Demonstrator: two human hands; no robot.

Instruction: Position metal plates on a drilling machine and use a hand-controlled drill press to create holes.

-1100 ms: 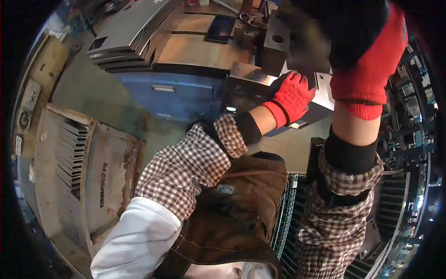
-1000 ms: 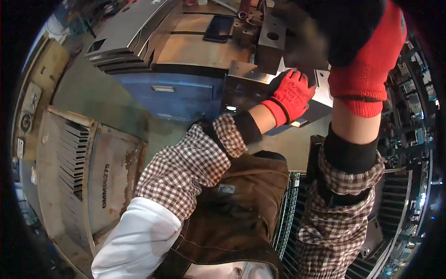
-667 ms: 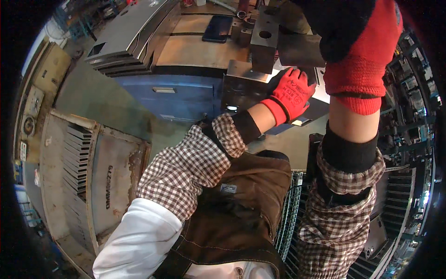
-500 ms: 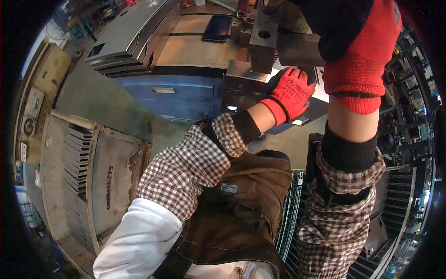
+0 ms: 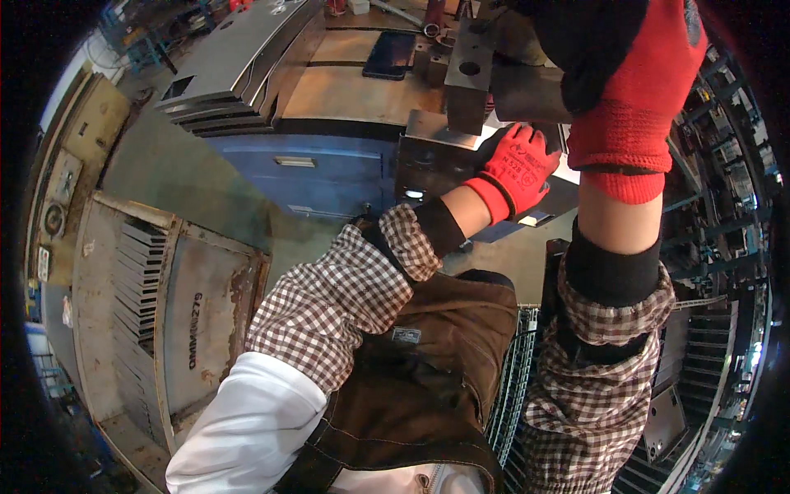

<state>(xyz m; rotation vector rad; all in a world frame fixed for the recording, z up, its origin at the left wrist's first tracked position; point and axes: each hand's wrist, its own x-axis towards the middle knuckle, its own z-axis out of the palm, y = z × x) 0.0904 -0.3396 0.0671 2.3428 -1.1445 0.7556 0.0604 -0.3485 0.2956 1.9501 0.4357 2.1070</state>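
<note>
Both of my hands wear red work gloves with black coating. My left hand (image 5: 520,163) is at the front edge of the bench, with its fingers curled down beside a steel block with a round hole (image 5: 469,78). What those fingers grip is hidden. My right hand (image 5: 646,90) is raised high and close at the upper right; its fingers run into a dark area at the top and cannot be made out. A curved dark metal piece (image 5: 531,95) lies between the block and my right hand. Below the block, a flat metal plate (image 5: 440,128) sits on the bench edge.
Stacked sheet-metal parts (image 5: 239,58) lie at the bench's left end. A black phone (image 5: 389,55) rests on the wooden top (image 5: 346,95), above a blue drawer cabinet (image 5: 304,169). Left stands a worn metal bin (image 5: 210,321) beside slotted plates; wire racking (image 5: 699,346) is at right.
The view has shifted slightly, and the bench sits a little lower in it. My right hand has moved slightly left in the picture. My left hand keeps its place by the block.
</note>
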